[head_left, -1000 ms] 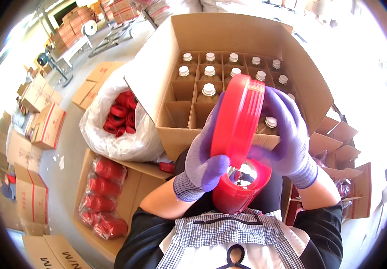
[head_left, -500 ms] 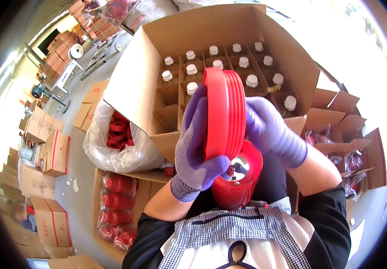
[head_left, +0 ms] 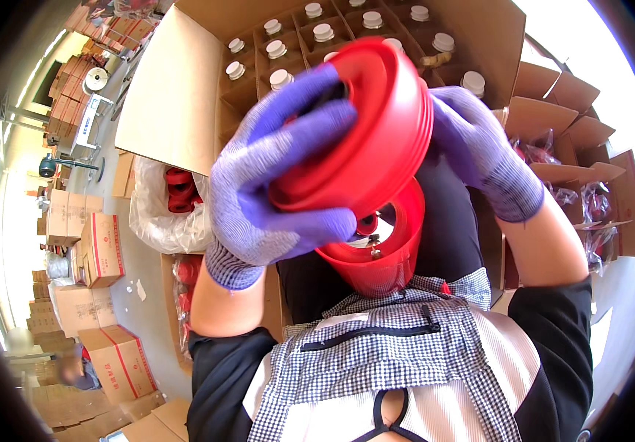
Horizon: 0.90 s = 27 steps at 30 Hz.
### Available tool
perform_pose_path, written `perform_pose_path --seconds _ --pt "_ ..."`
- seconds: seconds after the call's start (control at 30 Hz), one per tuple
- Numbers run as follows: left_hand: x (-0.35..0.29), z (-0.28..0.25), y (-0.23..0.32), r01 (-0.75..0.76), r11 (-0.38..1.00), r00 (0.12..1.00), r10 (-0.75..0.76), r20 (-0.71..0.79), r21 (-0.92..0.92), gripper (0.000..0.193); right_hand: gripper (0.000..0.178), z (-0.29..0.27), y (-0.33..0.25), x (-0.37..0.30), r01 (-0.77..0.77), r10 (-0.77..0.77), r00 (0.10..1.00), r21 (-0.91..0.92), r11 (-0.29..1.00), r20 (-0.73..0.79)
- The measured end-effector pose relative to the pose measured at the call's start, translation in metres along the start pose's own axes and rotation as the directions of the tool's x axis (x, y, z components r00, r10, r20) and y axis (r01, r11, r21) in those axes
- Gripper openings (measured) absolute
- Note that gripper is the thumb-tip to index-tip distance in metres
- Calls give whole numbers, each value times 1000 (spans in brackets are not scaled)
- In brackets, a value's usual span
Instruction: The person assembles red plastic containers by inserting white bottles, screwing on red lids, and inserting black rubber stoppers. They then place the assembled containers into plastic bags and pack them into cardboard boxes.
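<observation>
My left hand [head_left: 258,173], in a purple knit glove, is closed round a large round red plastic lid [head_left: 387,140] with ridged sides. The lid is held up tilted, its ridged edge toward the right. My right hand [head_left: 472,136], gloved the same way, closes on the lid's right edge, its fingertips partly hidden behind it. Below, between my thighs, stands a red plastic canister [head_left: 376,276] with its top uncovered. Inside it show a shiny silvery surface and a small metal fitting [head_left: 375,253]. The lid hangs over the canister's far rim.
Ahead stands a cardboard box [head_left: 166,96] divided into cells with several white-capped bottles [head_left: 323,32]. Left are a plastic bag [head_left: 163,214] of red parts and a carton of wrapped red pieces [head_left: 185,272]. Open cartons [head_left: 545,110] stand right. Farther left are stacked cartons [head_left: 104,250] and a person [head_left: 82,368].
My view has shifted, so the box ahead sits higher. The lid has tipped from nearly upright to a slant, and my left hand has turned with it. Both hands remain on the lid.
</observation>
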<state>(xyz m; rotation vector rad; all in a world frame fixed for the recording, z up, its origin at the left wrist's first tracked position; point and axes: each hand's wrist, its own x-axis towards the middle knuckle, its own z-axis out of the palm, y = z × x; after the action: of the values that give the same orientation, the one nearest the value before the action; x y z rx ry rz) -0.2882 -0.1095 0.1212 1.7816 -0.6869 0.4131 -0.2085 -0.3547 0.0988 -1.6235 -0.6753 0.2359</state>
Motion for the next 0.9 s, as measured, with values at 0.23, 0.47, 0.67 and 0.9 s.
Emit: perform_pose_path --seconds 0.23,0.47,0.67,0.9 --pt "-25 -1 -13 -121 957 882 -20 472 265 68 31 -14 46 -59 -178 214 963 205 962 -166" --pt "-20 -13 -9 -112 966 841 -33 539 234 71 43 26 24 -43 261 -262 960 19 965 96" --pt "-27 26 9 -33 794 872 -273 405 606 78 41 38 80 -15 -160 -6 968 633 757 251" --pt "-8 58 24 250 825 908 -381 172 506 57 35 24 105 19 -147 -30 945 506 850 325"
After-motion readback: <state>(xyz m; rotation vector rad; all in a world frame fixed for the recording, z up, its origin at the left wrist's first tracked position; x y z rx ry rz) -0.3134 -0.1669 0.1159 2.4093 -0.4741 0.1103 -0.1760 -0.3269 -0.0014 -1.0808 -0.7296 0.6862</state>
